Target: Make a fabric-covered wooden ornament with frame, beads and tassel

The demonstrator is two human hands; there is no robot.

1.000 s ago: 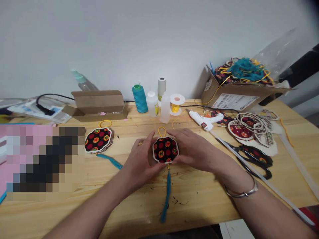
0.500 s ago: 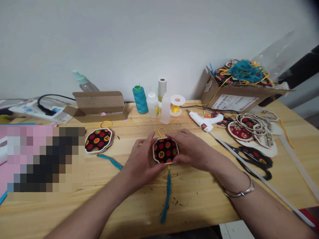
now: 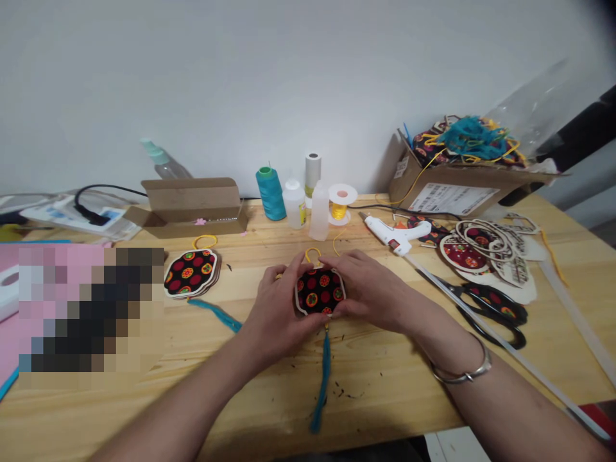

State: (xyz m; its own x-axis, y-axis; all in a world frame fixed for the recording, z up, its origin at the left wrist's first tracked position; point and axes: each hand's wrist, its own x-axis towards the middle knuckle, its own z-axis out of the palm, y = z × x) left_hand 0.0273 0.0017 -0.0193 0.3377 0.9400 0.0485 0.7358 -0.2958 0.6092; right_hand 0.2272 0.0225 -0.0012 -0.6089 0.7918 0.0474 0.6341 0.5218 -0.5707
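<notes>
- While both hands hold it, the teal tassel trails toward the body across the pine tabletop.
- Left hand and right hand half-closed, fingertips pinching opposite edges of the black patterned pendant, mid-table.
- Long axis runs near-far: tassel nearest, yellow loop farthest.
- Loop and tassel both attached; nothing obviously left, though fingers hide the rim.
- Beyond: stacked pendants left, hot glue gun right.

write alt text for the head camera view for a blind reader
A person's left hand and right hand hold a black fabric ornament with red and orange circles, a yellow cord loop and a teal tassel. A stack of similar ornaments, a white hot glue gun and black-handled scissors lie on the wooden table.
</notes>
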